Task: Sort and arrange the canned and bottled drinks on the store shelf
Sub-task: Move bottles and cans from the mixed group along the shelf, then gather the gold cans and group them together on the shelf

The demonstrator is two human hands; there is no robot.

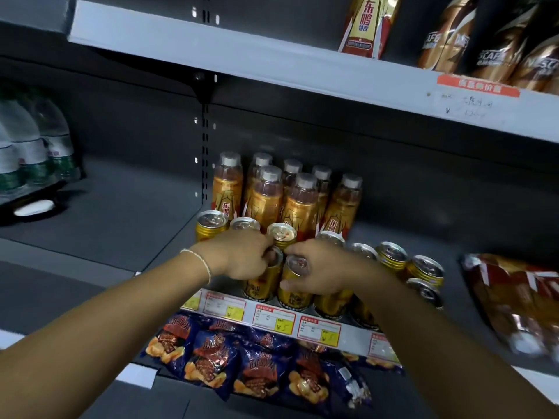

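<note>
Gripping gold cans (262,284), silver tops (281,231), upright

Two bare arms stretch forward, hands nearly touching. The left hand (242,257) curls over a gold can (262,282); the right hand (325,269) clasps the neighbouring can (295,294).

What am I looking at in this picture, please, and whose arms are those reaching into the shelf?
There is no machine here. A person wears one wide-angle camera on the head, so you see their own two arms from above. The left hand grips the top of a gold can near the shelf's front edge. The right hand holds the neighbouring gold can. Other gold cans stand around them, with orange bottles behind, all on a dark grey shelf. Water bottles stand far left, and blue snack bags lie below.
</note>
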